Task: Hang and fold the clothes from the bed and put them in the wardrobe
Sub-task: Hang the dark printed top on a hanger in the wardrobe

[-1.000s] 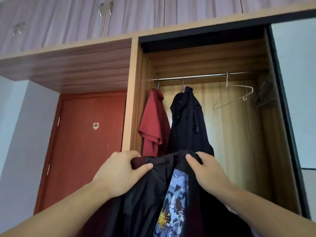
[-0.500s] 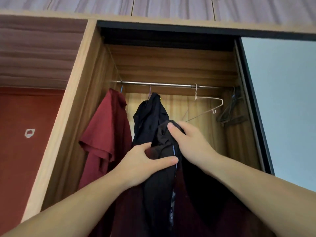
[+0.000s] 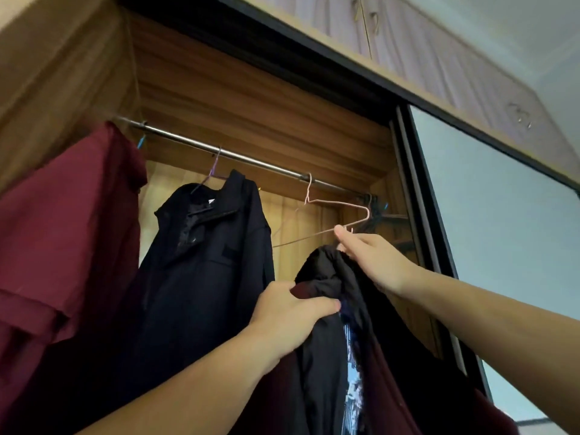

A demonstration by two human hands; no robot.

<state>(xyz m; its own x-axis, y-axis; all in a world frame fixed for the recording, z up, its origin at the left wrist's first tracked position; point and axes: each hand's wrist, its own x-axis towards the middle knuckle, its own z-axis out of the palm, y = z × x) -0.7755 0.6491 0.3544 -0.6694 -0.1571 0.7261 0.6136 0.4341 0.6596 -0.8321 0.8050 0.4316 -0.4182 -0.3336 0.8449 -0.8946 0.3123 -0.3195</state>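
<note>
Head view: left hand (image 3: 292, 312) grips bunched black printed garment (image 3: 332, 340) below wardrobe rail (image 3: 238, 158). Right hand (image 3: 373, 259) pinches empty pink wire hanger's (image 3: 339, 215) lower corner. Advice: unhook hanger first, thread through collar, keep garment supported.

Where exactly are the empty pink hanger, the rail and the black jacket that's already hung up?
pink hanger (image 3: 339, 205): head view, on its upper wire arm.
rail (image 3: 251, 161): head view, on the bare metal bar between two hooks.
black jacket (image 3: 207, 277): head view, on its chest panel.
</note>
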